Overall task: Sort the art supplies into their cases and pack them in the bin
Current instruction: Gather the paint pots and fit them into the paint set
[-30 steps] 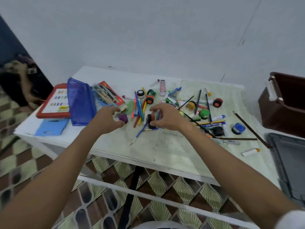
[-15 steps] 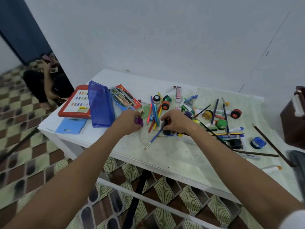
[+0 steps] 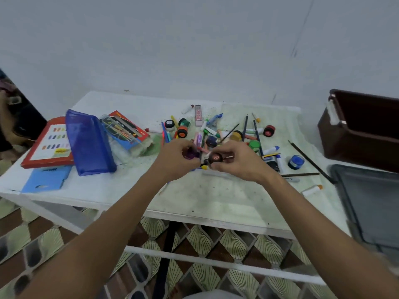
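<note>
Gripping a small purple paint pot (image 3: 191,153), the left hand (image 3: 176,160) curls its fingers (image 3: 187,164); the right hand (image 3: 234,161) pinches a small dark round red-lidded pot (image 3: 215,158) above the white table (image 3: 216,197).

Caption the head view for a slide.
Left hand holds a purple paint pot, right hand a brown one, above scattered art supplies.

White table (image 3: 121,197), blue pouch (image 3: 89,143), scattered paint pots (image 3: 296,161), pencils (image 3: 311,161)
</note>
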Demonstrator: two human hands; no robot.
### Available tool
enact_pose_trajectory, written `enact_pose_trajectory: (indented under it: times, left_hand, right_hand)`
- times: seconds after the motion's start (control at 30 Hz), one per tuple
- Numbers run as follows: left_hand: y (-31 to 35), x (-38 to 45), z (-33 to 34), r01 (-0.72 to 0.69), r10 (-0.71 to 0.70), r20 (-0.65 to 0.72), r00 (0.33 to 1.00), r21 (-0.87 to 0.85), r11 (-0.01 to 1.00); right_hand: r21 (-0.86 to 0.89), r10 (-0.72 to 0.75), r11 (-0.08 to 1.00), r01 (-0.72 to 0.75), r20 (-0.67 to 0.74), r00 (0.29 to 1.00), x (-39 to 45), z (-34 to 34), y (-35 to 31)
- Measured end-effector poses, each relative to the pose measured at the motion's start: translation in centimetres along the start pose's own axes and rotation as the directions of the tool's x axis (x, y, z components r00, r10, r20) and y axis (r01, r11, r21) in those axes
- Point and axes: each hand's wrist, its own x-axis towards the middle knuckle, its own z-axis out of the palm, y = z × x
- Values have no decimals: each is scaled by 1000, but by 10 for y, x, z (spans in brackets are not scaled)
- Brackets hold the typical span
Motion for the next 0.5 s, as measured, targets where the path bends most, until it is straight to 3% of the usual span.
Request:
enact_pose_trajectory:
  times: [0.17, 0.5]
  left_hand:
    - [4, -13, 27, -39, 40, 35, 999, -30, 999]
    - [-9, -18, 32, -144, 136, 92, 986, 82, 986]
  right_hand:
    - [-89, 71, 993, -72, -20, 997, -30, 2, 14]
    - [-211, 1, 977, -14, -60, 998, -30, 37, 28]
